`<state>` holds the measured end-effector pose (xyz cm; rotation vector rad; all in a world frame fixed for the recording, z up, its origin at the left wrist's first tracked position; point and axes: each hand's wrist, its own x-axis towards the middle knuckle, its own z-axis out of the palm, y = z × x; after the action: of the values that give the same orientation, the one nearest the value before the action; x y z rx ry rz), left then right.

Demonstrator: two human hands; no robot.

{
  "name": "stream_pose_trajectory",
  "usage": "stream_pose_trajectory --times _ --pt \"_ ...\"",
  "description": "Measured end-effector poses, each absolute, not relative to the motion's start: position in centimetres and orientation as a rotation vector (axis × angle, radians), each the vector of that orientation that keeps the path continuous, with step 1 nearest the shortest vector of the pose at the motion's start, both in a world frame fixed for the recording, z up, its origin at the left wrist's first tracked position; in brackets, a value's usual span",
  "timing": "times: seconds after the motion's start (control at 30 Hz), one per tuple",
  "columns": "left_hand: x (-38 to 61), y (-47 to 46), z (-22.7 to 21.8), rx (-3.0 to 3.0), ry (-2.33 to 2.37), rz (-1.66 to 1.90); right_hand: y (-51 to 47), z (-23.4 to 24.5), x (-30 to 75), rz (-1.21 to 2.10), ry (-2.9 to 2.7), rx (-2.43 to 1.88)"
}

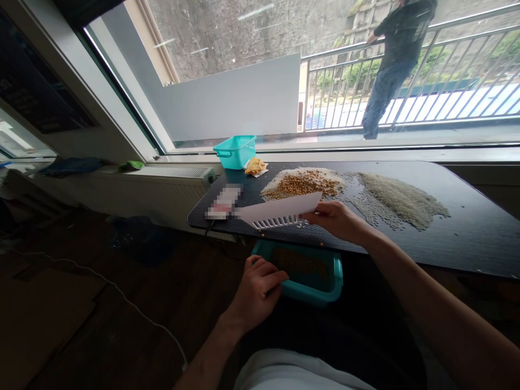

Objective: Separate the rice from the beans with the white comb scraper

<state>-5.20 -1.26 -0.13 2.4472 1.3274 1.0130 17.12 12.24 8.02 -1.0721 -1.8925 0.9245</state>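
My right hand pinches the right end of a white sheet with a row of slots cut along its lower edge. The sheet is tilted above the table's near edge, in front of a pile of yellow corn kernels mixed with white grains. Below the table edge is a teal plastic bin with kernels lying in its bottom. My left hand is curled over the bin's near left rim, its fingers closed on it. A few loose kernels and white grains lie along the table edge near the sheet.
On the dark table, a heap of pale rice-like grains spreads at right. A second teal basket stands at the back left, beside a yellow item on white paper. Behind the window, a person leans on a railing.
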Motion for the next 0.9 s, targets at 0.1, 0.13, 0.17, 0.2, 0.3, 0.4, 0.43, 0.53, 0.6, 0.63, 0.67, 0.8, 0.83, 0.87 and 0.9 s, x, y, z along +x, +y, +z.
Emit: stream_pose_trajectory --times 0.1,0.13,0.17,0.2,0.3,0.4,0.43,0.53,0.6,0.63,0.67,0.8,0.83,0.87,0.9 --pt "-5.2 -1.3 0.0 2.454 1.322 1.015 11.1 8.5 19.2 1.004 -1.936 -1.057" --pt "-5.2 -1.3 0.0 2.452 1.323 1.013 10.7 8.5 20.0 1.037 -1.944 -1.059" --pt "-5.2 -1.4 0.1 2.448 1.325 1.009 10.4 8.6 20.8 1.049 -1.928 -1.066" --pt "-5.1 -1.4 0.1 2.443 1.327 1.002 10.0 8.6 21.6 1.046 -1.908 -1.085" --pt "-4.8 -1.5 0.2 2.433 1.337 0.987 8.7 8.2 24.0 0.926 -1.763 -1.204" --pt "-4.0 -1.5 0.1 2.435 1.343 1.006 7.0 7.5 26.5 0.767 -1.552 -1.357" --pt "-3.6 -1.5 0.0 2.434 1.341 1.013 6.4 7.2 27.2 0.733 -1.505 -1.406" --pt "-2.5 -1.5 -0.2 2.421 1.328 1.011 4.3 6.2 28.8 0.669 -1.363 -1.52" --pt "-1.9 -1.4 -0.4 2.412 1.318 0.997 3.2 5.6 29.1 0.719 -1.327 -1.514" --pt "-1.7 -1.4 -0.4 2.41 1.316 0.992 2.9 5.5 29.0 0.747 -1.329 -1.496" --pt "-1.6 -1.4 -0.5 2.409 1.318 0.99 2.7 5.4 28.8 0.773 -1.338 -1.477" --pt "-1.6 -1.4 -0.6 2.401 1.336 1.005 3.6 5.8 27.6 0.715 -1.296 -1.491" --pt "-1.6 -1.4 -0.6 2.398 1.333 1.012 4.1 5.8 27.4 0.68 -1.271 -1.499" --pt "-1.7 -1.5 -0.6 2.396 1.326 1.02 4.7 5.8 27.2 0.646 -1.249 -1.5" --pt "-1.7 -1.5 -0.6 2.394 1.318 1.029 5.2 5.7 27.1 0.621 -1.232 -1.488"
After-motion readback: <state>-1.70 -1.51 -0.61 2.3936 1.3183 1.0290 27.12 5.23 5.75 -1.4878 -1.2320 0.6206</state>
